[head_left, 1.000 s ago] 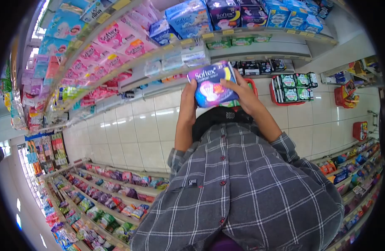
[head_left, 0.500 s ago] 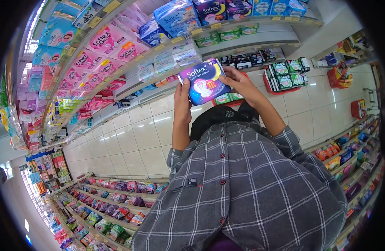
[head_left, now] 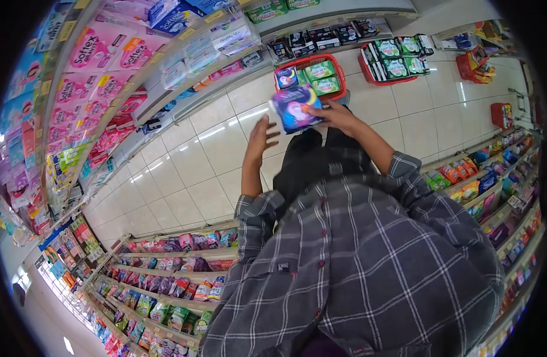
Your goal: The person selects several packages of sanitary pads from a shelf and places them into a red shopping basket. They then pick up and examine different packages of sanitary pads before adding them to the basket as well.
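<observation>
My right hand grips a purple-blue pack of Softex sanitary pads by its right side, slightly blurred by motion. To the left of the pack is my left hand, its fingers apart and nothing in them. Just beyond the pack, a red basket stands on the floor. Inside it lie green packs and another purple-blue Softex pack. The held pack hangs near the basket's front edge and hides part of it.
A second red basket with green and black packs stands to the right. Shelves of pink Softex packs run along the left. Behind the baskets, dark packs line a low shelf. More stocked shelves stand lower left, with tiled floor between.
My left hand has let go of the Softex pack and moved away from it. The pack, held by my right hand alone, has tilted. The view has shifted, showing more of the basket.
</observation>
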Tool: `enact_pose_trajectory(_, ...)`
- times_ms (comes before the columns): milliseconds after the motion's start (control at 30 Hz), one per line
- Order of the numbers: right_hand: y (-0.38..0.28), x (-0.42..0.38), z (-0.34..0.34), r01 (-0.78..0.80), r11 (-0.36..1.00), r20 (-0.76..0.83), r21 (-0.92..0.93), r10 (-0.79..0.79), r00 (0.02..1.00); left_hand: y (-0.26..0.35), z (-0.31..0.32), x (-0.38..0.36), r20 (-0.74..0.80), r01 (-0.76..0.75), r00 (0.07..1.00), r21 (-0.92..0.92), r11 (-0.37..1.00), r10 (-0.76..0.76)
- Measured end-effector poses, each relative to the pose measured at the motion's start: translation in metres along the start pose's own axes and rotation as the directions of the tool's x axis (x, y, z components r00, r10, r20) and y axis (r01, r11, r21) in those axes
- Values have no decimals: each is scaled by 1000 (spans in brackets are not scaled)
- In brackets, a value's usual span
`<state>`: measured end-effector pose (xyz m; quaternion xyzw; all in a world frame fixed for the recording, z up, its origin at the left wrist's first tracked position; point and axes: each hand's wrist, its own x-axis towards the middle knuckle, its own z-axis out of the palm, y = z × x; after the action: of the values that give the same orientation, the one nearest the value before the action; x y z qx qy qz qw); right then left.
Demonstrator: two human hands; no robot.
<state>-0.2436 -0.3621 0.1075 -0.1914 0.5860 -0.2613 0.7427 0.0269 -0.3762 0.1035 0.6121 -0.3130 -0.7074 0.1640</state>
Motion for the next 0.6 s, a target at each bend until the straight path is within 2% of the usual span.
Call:
enact_pose_trajectory(100,77,62,-57,-95,995,-210,7,95,973,-83,-15,54,-34,184,983,30,982,-183)
enact_pose_trajectory(167,128,93,-100,-192,981,-359,-35,166,918,-144,-18,86,-16,321,947,34,946,-321)
enact_pose_trajectory(200,145,115,-120,-231,971,-428,-56,186,884,-162,-17,99,-19,379,925,106,919,-380)
enact_pose_trajectory(267,182,157,-154,-265,949,-562,-169,128,817,-198,-14,134,-42,481,872,249,840,-487)
enact_pose_trajectory(333,196,201,-180,-322,910,-631,-261,91,770,-281,-29,209,-128,410,911,400,820,-393)
enact_pose_trajectory(367,200,223,-190,-273,932,-604,-238,78,793,-317,-35,236,-163,383,923,477,791,-348)
enact_pose_trajectory(433,205,272,-206,-184,967,-553,-175,58,831,-321,-33,278,-223,255,963,563,786,-152)
enact_pose_trajectory(500,198,316,-208,-77,994,-491,-81,27,871,-308,-26,314,-281,145,958,647,748,58)
enact_pose_trajectory(567,193,365,-213,-19,987,-437,-163,-55,898,-295,-20,358,-243,8,942,704,710,231)
enact_pose_trajectory(600,200,395,-222,13,974,-433,-228,-113,894,-281,-15,375,-220,-22,941,718,696,256)
